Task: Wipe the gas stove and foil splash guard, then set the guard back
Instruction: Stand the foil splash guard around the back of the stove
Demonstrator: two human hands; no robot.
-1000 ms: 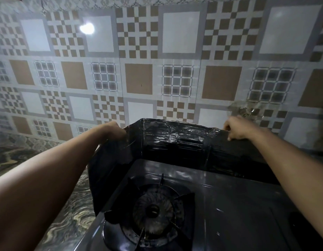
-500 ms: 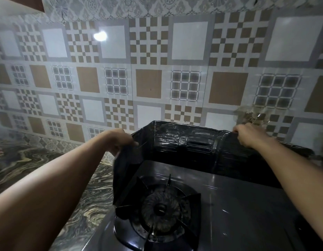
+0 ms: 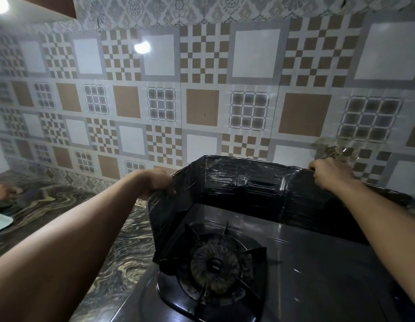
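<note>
The dark foil splash guard (image 3: 255, 182) stands folded around the back and left side of the gas stove (image 3: 318, 263). My left hand (image 3: 155, 183) grips the top edge of the guard's left panel. My right hand (image 3: 331, 173) grips the top edge of its back panel, further right. The stove's left burner (image 3: 214, 266) with its black pan support lies just below the guard's left panel. The right end of the guard runs behind my right forearm.
A patterned tile wall (image 3: 202, 108) rises right behind the guard. A marbled countertop (image 3: 62, 205) extends to the left, with a pale tray corner (image 3: 0, 223) at the far left edge and a brownish object (image 3: 2, 190) above it.
The view has swung left and up, so the stove and guard sit further right in frame. Both hands keep their hold on the guard's top edge; the left panel has folded closer to the burner.
</note>
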